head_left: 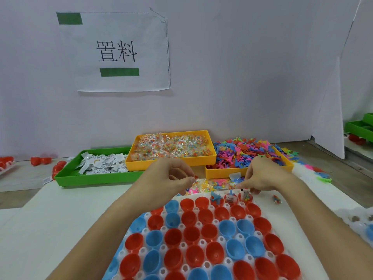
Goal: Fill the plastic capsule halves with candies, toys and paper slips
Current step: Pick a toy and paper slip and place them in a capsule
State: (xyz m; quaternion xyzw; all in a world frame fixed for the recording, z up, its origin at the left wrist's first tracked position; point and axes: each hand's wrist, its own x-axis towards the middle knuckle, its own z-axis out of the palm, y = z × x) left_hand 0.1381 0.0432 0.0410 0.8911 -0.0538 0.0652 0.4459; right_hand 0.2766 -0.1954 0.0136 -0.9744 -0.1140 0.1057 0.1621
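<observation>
Left hand point(171, 176) pinches a candy packet point(196, 179) just beyond the empty red halves point(194, 204), nearer them than the right hand point(262, 176), whose grip cannot be told.

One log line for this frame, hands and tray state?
left hand: pinching candy packet | right hand: over far row | tray: mostly empty halves
</observation>
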